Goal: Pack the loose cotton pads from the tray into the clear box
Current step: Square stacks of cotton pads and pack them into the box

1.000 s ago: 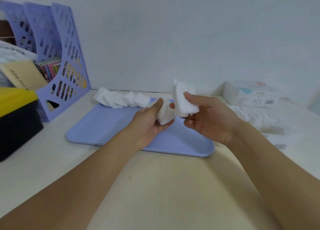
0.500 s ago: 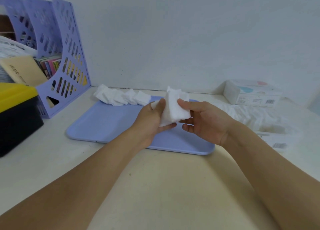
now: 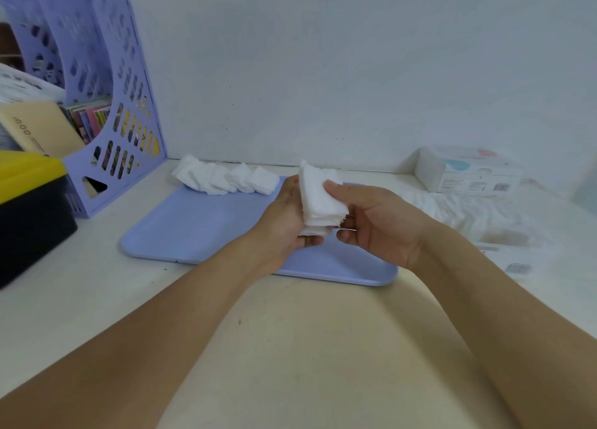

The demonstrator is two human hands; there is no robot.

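Both hands hold one stack of white square cotton pads [image 3: 318, 199] upright above the lilac tray [image 3: 200, 231]. My left hand [image 3: 287, 215] cups the stack from the left and below. My right hand [image 3: 374, 222] pinches it from the right, thumb on its front face. A row of several loose pads [image 3: 223, 178] lies along the tray's far left rim. A clear box [image 3: 484, 225] holding white pads seems to sit at the right of the tray; its edges are hard to make out.
A lilac file rack [image 3: 106, 112] with papers stands at the back left. In front of it is a black bin with a yellow lid [image 3: 29, 202]. A white carton [image 3: 465, 170] sits against the wall at the right.
The two separate bunches of pads have been brought together into one stack held between both hands. The hands have dropped slightly toward the tray.
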